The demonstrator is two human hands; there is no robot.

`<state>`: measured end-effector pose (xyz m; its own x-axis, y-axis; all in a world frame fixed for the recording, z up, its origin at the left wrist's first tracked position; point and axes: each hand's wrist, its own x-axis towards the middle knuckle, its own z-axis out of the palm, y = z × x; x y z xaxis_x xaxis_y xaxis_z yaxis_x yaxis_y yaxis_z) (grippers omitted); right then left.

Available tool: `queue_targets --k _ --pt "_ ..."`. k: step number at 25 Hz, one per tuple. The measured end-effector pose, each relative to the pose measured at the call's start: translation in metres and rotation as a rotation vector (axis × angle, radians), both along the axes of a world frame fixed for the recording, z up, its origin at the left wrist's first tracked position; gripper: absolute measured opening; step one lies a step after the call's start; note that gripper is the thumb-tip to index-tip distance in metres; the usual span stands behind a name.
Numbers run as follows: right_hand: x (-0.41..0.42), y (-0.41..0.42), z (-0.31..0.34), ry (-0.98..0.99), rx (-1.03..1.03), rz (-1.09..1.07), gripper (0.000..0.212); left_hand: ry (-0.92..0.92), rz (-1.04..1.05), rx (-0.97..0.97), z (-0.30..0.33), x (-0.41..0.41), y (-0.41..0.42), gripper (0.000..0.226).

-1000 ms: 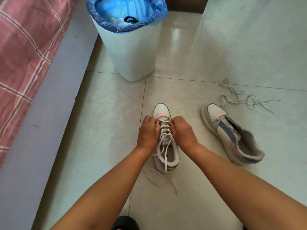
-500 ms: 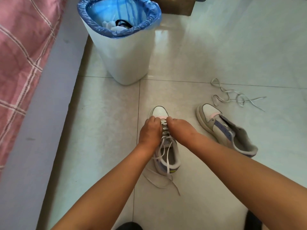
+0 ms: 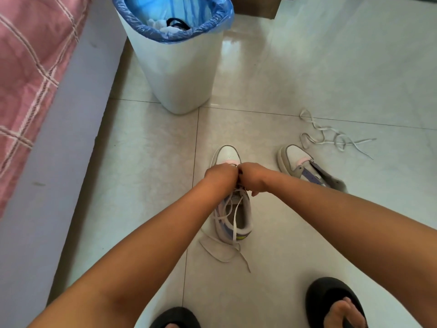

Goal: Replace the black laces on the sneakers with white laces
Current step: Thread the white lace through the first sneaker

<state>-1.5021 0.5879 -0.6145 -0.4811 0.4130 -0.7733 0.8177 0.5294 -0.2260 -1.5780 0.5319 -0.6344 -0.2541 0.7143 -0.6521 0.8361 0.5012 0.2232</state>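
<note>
Floor layout from where we're crouched

Sneaker [image 3: 233,209] dead ahead, second sneaker [image 3: 307,169] to its right, loose lace [image 3: 331,136] behind that one, bin [image 3: 179,74] behind, bed [image 3: 35,67] left.

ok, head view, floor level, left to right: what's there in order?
Pink plaid bedding → white bin with blue liner → sneaker being laced, left hand and right hand at its eyelets → unlaced sneaker → loose white lace.
</note>
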Motion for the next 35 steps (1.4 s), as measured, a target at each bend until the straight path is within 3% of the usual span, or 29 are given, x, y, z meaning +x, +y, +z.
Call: queue_targets --k 2,5,7,10,12,15,17,19,21,23,26,29,32,35 --pt "0.007 0.004 -0.005 0.102 -0.036 -0.038 0.019 -0.075 -0.011 0.098 -0.001 -0.005 -0.008 0.024" --pt "0.030 -0.001 -0.015 0.450 -0.032 -0.311 0.023 -0.259 0.164 0.421 -0.007 -0.016 -0.047 0.012" --pt "0.045 -0.011 -0.026 0.601 -0.068 -0.526 0.027 -0.310 0.254 0.532 -0.011 -0.012 -0.065 0.012" --pt "0.049 -0.017 -0.036 0.586 -0.242 -0.728 0.024 -0.314 0.303 0.424 -0.019 -0.005 -0.064 0.016" --pt "0.042 -0.012 -0.033 0.472 -0.217 -0.576 0.027 -0.333 0.388 0.299 -0.017 -0.007 -0.056 0.028" --pt "0.031 -0.002 -0.026 0.346 -0.250 -0.404 0.024 -0.226 0.231 0.258 -0.014 -0.009 -0.043 0.031" --pt "0.031 0.004 -0.025 0.414 -0.394 -0.518 0.023 -0.238 0.212 0.303 -0.010 -0.008 -0.041 0.023" --pt "0.037 0.006 -0.027 0.565 -0.535 -0.698 0.022 -0.342 0.373 0.399 -0.010 -0.005 -0.049 0.019" --pt "0.043 0.003 -0.032 0.659 -0.570 -0.813 0.020 -0.321 0.516 0.449 -0.013 0.001 -0.057 0.022" --pt "0.042 -0.001 -0.036 0.602 -0.411 -0.709 0.019 -0.266 0.564 0.370 -0.015 0.005 -0.057 0.032" --pt "0.039 0.004 -0.031 0.365 -0.069 -0.309 0.034 -0.125 0.465 0.190 -0.002 0.002 -0.047 0.048" --pt "0.032 0.003 -0.018 0.187 -0.176 -0.136 0.039 -0.131 0.364 0.044 0.010 0.007 -0.039 0.041" --pt "0.022 -0.002 -0.013 0.120 -0.160 -0.028 0.027 -0.066 0.230 -0.119 0.016 0.016 -0.030 0.031" --pt "0.016 0.000 -0.010 0.090 -0.180 0.047 0.015 -0.010 0.113 -0.085 0.019 0.018 -0.021 0.028"
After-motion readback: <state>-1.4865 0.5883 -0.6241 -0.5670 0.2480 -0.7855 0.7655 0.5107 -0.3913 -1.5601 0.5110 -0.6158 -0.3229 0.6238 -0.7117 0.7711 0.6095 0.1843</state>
